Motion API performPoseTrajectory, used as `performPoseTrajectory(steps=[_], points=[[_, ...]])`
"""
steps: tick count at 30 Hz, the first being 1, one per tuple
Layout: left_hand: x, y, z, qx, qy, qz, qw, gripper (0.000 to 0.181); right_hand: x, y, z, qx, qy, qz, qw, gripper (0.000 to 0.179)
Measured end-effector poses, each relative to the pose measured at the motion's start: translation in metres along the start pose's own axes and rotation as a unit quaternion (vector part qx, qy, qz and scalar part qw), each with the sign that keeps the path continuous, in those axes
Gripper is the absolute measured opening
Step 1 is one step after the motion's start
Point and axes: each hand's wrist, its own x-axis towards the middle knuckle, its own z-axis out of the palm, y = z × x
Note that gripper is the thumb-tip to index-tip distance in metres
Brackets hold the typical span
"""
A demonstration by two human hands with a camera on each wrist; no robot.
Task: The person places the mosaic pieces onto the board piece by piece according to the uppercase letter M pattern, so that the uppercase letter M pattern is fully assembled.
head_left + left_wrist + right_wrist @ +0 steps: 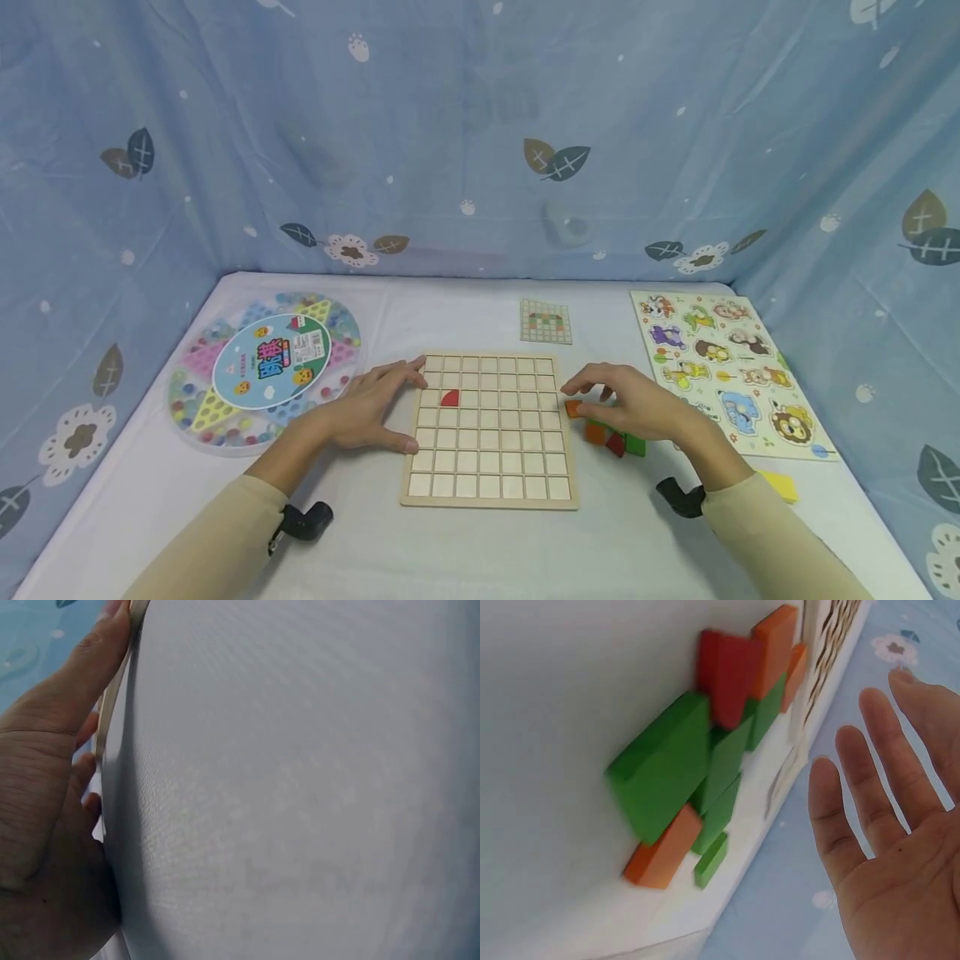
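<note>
1. Head view: my spread left hand point(369, 408), gripping nothing, is touching the square wooden grid board point(489, 436).
2. My loosely curved, empty right hand point(640, 402) is hovering by flat red-orange-green blocks point(724, 765) beside the board; edge-pinching likely suits.

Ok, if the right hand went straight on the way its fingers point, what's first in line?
Probably the wooden grid board, at its right edge, just ahead of the right hand. The hand's height is unclear in the head view, so it might pass over the board.

Left hand point(52, 795) cropped (left wrist view), green blocks point(636, 446) partly hidden behind right hand point(637, 404)
</note>
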Motion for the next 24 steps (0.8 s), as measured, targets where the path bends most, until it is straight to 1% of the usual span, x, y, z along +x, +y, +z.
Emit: performPoseTrajectory(steps=[7,16,20,24], points=[[0.000,0.002,-0.001,-0.001,-0.002,0.009,1.0000,0.089,-0.013,0.012,-0.002,0.006,0.008,0.008,0.9999,0.026],[0.000,0.001,0.000,0.000,-0.003,0.006,1.0000,0.089,-0.025,0.024,-0.006,0.024,0.000,0.043,0.9988,0.027],[-0.001,0.002,-0.001,-0.002,-0.004,0.005,1.0000,0.089,-0.029,0.027,-0.007,0.017,-0.004,0.059,0.9981,0.029],[-0.001,0.002,-0.001,-0.002,-0.003,0.004,1.0000,0.089,-0.032,0.030,-0.006,0.009,-0.003,0.061,0.9981,0.032]])
